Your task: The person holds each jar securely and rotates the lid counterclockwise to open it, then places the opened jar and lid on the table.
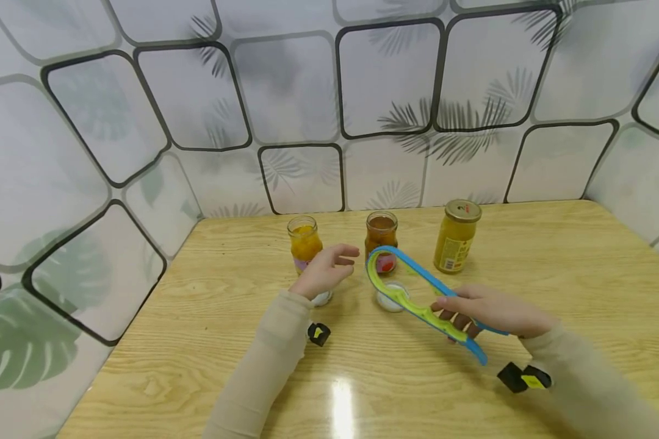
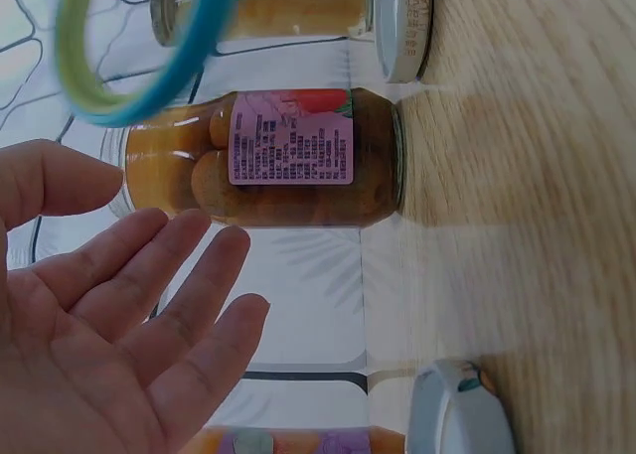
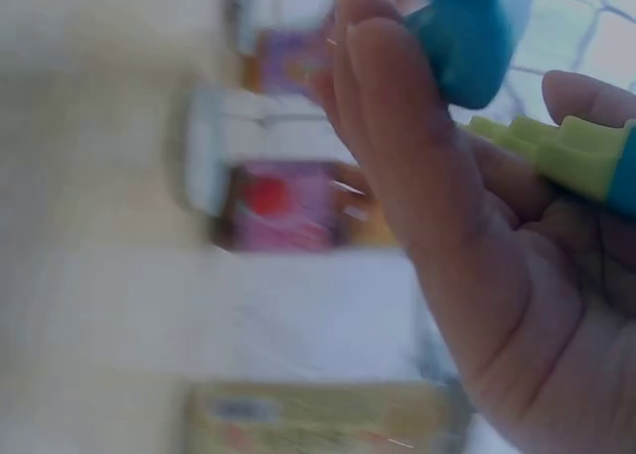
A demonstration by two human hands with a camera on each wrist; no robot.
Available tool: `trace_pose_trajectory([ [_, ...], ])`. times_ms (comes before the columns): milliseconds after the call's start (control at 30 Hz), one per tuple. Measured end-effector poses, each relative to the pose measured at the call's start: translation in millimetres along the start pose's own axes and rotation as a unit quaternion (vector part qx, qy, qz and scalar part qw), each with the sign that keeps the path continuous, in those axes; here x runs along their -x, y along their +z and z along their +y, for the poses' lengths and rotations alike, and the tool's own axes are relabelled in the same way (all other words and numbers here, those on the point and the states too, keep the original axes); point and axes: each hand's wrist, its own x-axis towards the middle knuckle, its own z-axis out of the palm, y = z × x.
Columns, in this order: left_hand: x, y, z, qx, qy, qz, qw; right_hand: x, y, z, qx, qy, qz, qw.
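My right hand [image 1: 496, 308] grips a blue and green looped jar opener [image 1: 424, 313] by its two arms. The opener's rounded end hangs in front of the middle jar [image 1: 381, 236], which has no lid and holds amber liquid with round fruit. In the left wrist view, its label is pink. My left hand [image 1: 326, 271] hovers between the middle jar and the left jar [image 1: 306, 247], fingers apart and holding nothing. That left jar is lidless too, with orange fruit inside, and is partly hidden by the hand. In the right wrist view, the opener's green ridges [image 3: 576, 151] show beside my fingers.
A taller yellow jar [image 1: 453, 244] with its lid on stands at the right. One loose white lid [image 1: 387, 303] lies before the middle jar, another [image 1: 322, 299] by my left wrist. Patterned panels [image 1: 302, 177] bound the wooden table [image 1: 159, 341] at the back and sides.
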Motion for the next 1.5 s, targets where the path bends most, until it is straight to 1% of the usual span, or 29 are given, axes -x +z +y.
trace_pose_trajectory([
  [33, -0.8, 1.0, 1.0, 0.0, 0.002, -0.002, 1.0, 5, -5, -3, 0.004, -0.012, 0.008, 1.0],
  [133, -3.9, 5.5, 5.5, -0.007, 0.009, -0.01, 0.9999, 19, -19, -12, 0.031, -0.048, 0.053, 0.997],
  [200, -6.2, 9.7, 9.3, -0.012, 0.015, -0.014, 0.9997, 29, -28, -18, 0.065, -0.064, 0.103, 0.99],
  [233, -7.4, 12.2, 11.3, -0.013, 0.017, -0.016, 0.9996, 33, -32, -20, 0.085, -0.065, 0.134, 0.985],
  [300, -10.2, 17.8, 15.2, -0.013, 0.023, -0.019, 0.9995, 41, -38, -24, 0.133, -0.057, 0.201, 0.969],
  [367, -13.4, 24.0, 18.2, -0.019, 0.034, -0.019, 0.9991, 47, -43, -26, 0.176, -0.04, 0.265, 0.947],
  [433, -16.7, 30.4, 21.0, -0.018, 0.046, -0.023, 0.9985, 50, -46, -27, 0.211, -0.02, 0.313, 0.926],
  [467, -18.2, 33.5, 22.4, -0.019, 0.052, -0.025, 0.9982, 51, -47, -26, 0.225, -0.014, 0.331, 0.916],
  [533, -22.4, 40.7, 25.3, -0.02, 0.061, -0.029, 0.9975, 52, -49, -25, 0.24, -0.005, 0.359, 0.902],
  [633, -29.8, 53.1, 31.4, -0.009, 0.062, -0.034, 0.9974, 52, -52, -22, 0.248, 0.0, 0.385, 0.889],
  [733, -37.1, 65.4, 38.4, 0.002, 0.06, -0.028, 0.9978, 53, -54, -19, 0.245, 0.005, 0.403, 0.882],
  [800, -41.0, 73.3, 42.7, 0.012, 0.054, -0.02, 0.9983, 53, -55, -18, 0.241, 0.005, 0.412, 0.879],
  [867, -45.7, 81.1, 46.5, 0.014, 0.045, -0.004, 0.9989, 53, -57, -15, 0.235, 0.009, 0.418, 0.877],
  [1000, -61.7, 96.7, 53.5, 0.011, 0.022, 0.031, 0.9992, 53, -62, -11, 0.223, 0.015, 0.431, 0.874],
  [1167, -84.2, 108.6, 65.0, 0.015, 0.003, 0.074, 0.9971, 52, -68, -5, 0.208, 0.021, 0.439, 0.874],
  [1267, -96.6, 116.2, 71.5, 0.01, 0.01, 0.092, 0.9956, 51, -70, -2, 0.204, 0.025, 0.443, 0.873],
  [1367, -106.5, 126.1, 75.7, -0.002, 0.028, 0.097, 0.9949, 50, -71, 0, 0.207, 0.033, 0.444, 0.871],
  [1433, -111.0, 131.8, 77.5, -0.008, 0.03, 0.098, 0.9948, 50, -72, 0, 0.211, 0.037, 0.443, 0.87],
  [1500, -114.9, 136.0, 78.5, -0.031, 0.029, 0.103, 0.9937, 50, -73, 1, 0.213, 0.041, 0.443, 0.87],
])
